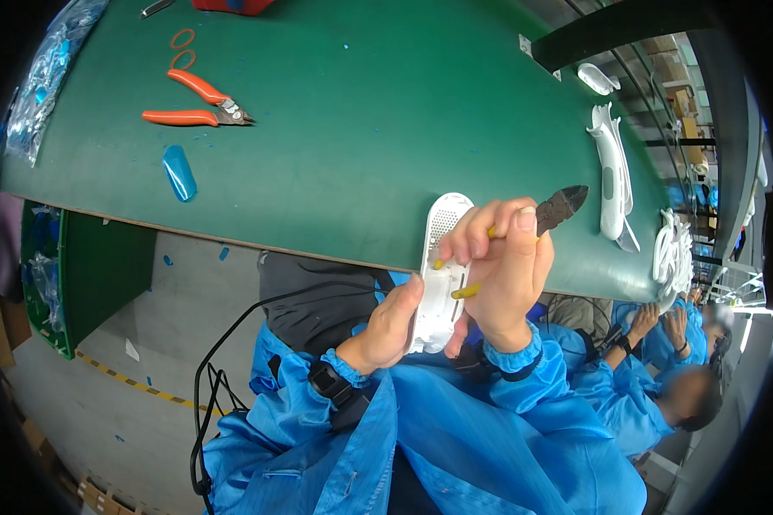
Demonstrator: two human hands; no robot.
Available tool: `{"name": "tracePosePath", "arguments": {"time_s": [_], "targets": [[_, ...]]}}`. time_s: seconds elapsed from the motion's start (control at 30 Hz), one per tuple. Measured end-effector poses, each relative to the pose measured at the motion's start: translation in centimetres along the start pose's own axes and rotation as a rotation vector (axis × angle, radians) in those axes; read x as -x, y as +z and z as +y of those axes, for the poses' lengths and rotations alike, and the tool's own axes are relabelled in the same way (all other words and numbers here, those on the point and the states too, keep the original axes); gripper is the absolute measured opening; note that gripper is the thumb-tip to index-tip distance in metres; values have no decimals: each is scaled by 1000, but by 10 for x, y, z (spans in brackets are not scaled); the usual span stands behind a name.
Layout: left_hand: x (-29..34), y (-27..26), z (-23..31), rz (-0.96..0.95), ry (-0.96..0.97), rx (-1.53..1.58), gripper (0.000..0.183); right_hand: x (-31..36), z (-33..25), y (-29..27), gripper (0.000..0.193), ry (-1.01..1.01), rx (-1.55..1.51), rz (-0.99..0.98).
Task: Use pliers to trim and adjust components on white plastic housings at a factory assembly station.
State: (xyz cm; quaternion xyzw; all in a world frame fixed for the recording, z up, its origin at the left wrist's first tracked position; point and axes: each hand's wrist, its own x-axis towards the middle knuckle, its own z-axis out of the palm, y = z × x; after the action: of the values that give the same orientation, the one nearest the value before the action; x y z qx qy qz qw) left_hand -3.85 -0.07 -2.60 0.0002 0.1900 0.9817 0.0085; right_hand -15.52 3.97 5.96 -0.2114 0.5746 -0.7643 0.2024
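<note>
A long white plastic shell [447,219], with rows of small holes at its far end, is held near the table's front edge. My left hand [385,329] is closed along its lower left side. Over its right side, my right hand [508,270] grips pliers [562,209] with yellow handles. Their dark jaws point up and right, away from the shell. The handle ends lie over the shell, and whether they touch it I cannot tell. My right fingers hide part of the shell and most of the handles.
Orange-handled cutters [199,105], orange rings [183,39] and a blue curved piece [179,174] lie on the green table [335,146]. White shells [610,172] and white cables [674,257] are at the right, near co-workers [614,399]. A green bin [103,275] stands left; a black cable [199,412] hangs beside me.
</note>
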Motion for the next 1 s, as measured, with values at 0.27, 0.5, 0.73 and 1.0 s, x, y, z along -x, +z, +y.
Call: {"name": "tracePosePath", "arguments": {"time_s": [0.27,0.5,0.73,1.0], "targets": [[0,6,4,36,16,50,65,6,1,1,33,-22,154,-57],[0,-1,0,11,-3,-52,74,1,2,0,30,-2,-66,55],[1,-1,1,21,-3,-12,67,2,2,-2,31,-4,-53,23],[3,-2,1,54,-24,-83,71,3,4,1,28,-37,-28,3]]}}
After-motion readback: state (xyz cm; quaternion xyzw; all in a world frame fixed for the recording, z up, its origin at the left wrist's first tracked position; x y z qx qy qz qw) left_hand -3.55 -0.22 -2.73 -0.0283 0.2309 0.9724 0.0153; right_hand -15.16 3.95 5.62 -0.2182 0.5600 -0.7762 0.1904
